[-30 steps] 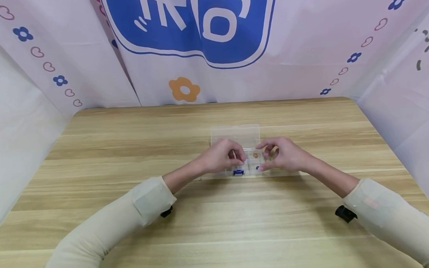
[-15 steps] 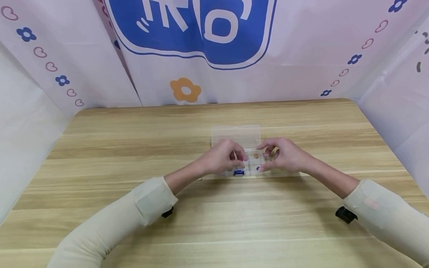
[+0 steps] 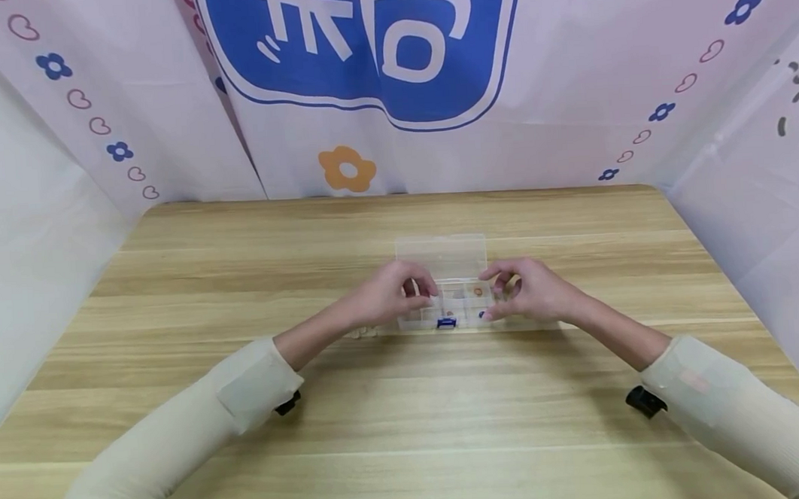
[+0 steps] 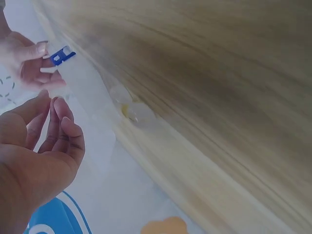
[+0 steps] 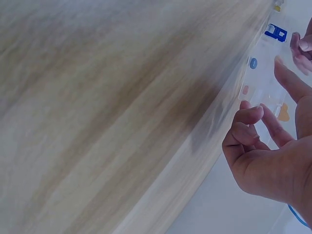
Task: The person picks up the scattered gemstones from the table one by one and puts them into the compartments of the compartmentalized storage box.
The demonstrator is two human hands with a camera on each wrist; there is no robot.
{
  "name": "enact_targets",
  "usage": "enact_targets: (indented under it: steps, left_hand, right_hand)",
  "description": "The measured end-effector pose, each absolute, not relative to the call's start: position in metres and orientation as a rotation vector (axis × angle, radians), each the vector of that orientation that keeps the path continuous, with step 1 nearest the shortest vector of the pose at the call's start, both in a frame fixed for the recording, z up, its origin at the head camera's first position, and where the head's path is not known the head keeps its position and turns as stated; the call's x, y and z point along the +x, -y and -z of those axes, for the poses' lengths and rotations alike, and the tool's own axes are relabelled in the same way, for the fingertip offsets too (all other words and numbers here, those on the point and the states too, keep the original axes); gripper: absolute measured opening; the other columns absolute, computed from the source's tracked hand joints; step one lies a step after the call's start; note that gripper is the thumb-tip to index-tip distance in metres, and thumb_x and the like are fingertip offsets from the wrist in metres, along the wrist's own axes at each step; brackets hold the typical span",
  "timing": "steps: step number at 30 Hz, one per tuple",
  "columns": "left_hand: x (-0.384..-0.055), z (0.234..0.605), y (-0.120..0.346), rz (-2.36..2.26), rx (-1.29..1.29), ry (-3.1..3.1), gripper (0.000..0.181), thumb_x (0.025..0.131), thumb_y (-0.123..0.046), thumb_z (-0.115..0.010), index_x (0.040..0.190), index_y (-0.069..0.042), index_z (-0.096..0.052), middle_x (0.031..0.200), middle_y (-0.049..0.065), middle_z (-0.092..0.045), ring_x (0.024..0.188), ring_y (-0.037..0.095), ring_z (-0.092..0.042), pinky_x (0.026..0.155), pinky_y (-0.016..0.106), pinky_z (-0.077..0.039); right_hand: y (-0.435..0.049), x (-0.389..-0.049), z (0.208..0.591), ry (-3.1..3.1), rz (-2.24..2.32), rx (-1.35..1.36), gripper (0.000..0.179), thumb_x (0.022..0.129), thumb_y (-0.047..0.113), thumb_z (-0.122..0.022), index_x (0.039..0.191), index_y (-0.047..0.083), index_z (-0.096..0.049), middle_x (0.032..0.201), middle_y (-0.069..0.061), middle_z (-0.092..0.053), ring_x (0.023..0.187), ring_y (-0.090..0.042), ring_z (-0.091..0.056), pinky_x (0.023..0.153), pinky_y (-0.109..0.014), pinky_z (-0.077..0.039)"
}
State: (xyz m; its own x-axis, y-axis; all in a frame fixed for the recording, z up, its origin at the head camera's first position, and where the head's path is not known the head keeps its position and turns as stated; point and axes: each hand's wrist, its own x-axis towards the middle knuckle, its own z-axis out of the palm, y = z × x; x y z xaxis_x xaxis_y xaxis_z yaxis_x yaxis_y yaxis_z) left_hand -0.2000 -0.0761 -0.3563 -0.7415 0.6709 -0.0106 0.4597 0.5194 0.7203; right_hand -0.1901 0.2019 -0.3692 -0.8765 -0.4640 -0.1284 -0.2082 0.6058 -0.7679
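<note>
A clear plastic compartment box (image 3: 455, 304) stands on the table with its lid (image 3: 440, 256) raised at the back. A blue latch (image 3: 447, 322) sits on its front. Inside are a small orange piece (image 3: 478, 291) and a round blue piece (image 5: 253, 63). My right hand (image 3: 533, 290) grips the box's right end, thumb at the front and index finger toward the back. Over the left compartments hovers my left hand (image 3: 391, 291), its thumb and index fingertips almost meeting in the left wrist view. I cannot tell whether something tiny is between them.
Several small whitish pieces (image 3: 363, 332) lie on the wooden table (image 3: 408, 415) left of the box, near my left wrist. A printed white cloth (image 3: 556, 136) hangs behind the table's back edge.
My left hand has shifted left, from the middle of the box toward its left part, uncovering compartments and the whitish pieces. My right hand stays at the right end.
</note>
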Motion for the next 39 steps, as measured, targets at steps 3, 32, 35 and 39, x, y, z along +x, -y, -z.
enact_targets:
  steps: [3, 32, 35, 39]
  left_hand:
    - [-0.198, 0.355, 0.086, -1.045, 0.944, -2.502, 0.009, 0.096, -0.001, -0.072, 0.103, 0.002, -0.076, 0.092, 0.007, -0.072, 0.079, 0.014, -0.065, 0.069, 0.025, -0.054]
    - [-0.177, 0.363, 0.162, -1.111, 0.911, -2.622, 0.006, 0.09, 0.004, -0.076, 0.095, 0.005, -0.074, 0.088, 0.008, -0.073, 0.077, 0.014, -0.063, 0.068, 0.026, -0.053]
    - [-0.177, 0.365, 0.166, -1.102, 0.889, -2.623, 0.006, 0.09, 0.004, -0.076, 0.096, 0.004, -0.075, 0.088, 0.007, -0.073, 0.077, 0.014, -0.063, 0.066, 0.025, -0.053]
    - [-0.178, 0.366, 0.169, -1.092, 0.873, -2.611, 0.004, 0.09, 0.003, -0.077, 0.094, 0.004, -0.076, 0.087, 0.006, -0.073, 0.075, 0.014, -0.063, 0.064, 0.024, -0.052]
  right_hand:
    - [-0.202, -0.19, 0.369, -2.511, 1.153, -0.546, 0.062, 0.079, 0.014, -0.092, 0.131, -0.006, -0.063, 0.1, -0.015, -0.062, 0.068, -0.019, -0.051, 0.06, -0.026, -0.047]
    - [-0.202, -0.188, 0.369, -2.504, 1.155, -0.543, 0.062, 0.079, 0.014, -0.092, 0.131, -0.006, -0.063, 0.102, -0.016, -0.062, 0.073, -0.021, -0.054, 0.062, -0.026, -0.049]
    - [-0.202, -0.188, 0.368, -2.504, 1.157, -0.549, 0.062, 0.08, 0.014, -0.091, 0.131, -0.007, -0.063, 0.101, -0.016, -0.062, 0.073, -0.021, -0.053, 0.062, -0.026, -0.048]
    - [-0.202, -0.188, 0.368, -2.507, 1.154, -0.552, 0.062, 0.08, 0.013, -0.091, 0.131, -0.007, -0.063, 0.101, -0.016, -0.062, 0.072, -0.02, -0.053, 0.061, -0.025, -0.048]
